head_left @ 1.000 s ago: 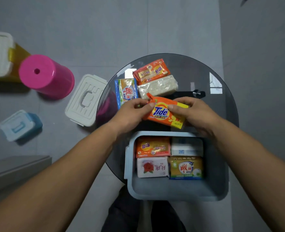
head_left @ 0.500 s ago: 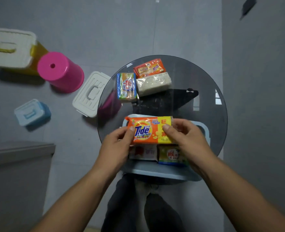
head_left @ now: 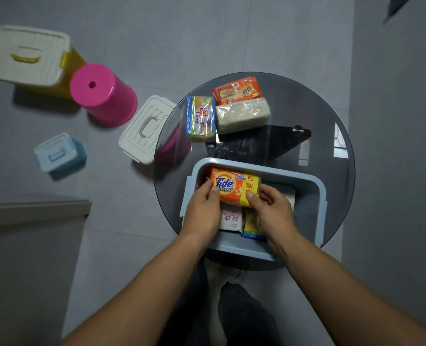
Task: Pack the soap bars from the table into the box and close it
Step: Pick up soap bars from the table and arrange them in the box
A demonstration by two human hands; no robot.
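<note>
An open light-blue box (head_left: pixel 314 186) sits on the near part of a round dark glass table (head_left: pixel 331 146). My left hand (head_left: pixel 204 211) and my right hand (head_left: pixel 273 211) both grip an orange Tide soap bar (head_left: pixel 234 186), held inside the box at its far left, over other bars. A white bar with red writing (head_left: pixel 230 218) and a yellow-blue bar (head_left: pixel 250 226) show beneath. On the table's far side lie three bars: a blue-edged one (head_left: pixel 200 118), an orange one (head_left: pixel 236 90) and a pale clear-wrapped one (head_left: pixel 243 115).
A white lid with a grey handle (head_left: pixel 145 129) lies on the floor left of the table. Further left stand a pink stool (head_left: pixel 102 96), a yellow box with a white lid (head_left: pixel 29 56) and a small blue box (head_left: pixel 59 152). Grey furniture (head_left: pixel 32 221) is near left.
Both hands carried the Tide bar from above the table's middle toward me and lowered it into the box, over the bars at its far left. The camera view shifted too.
</note>
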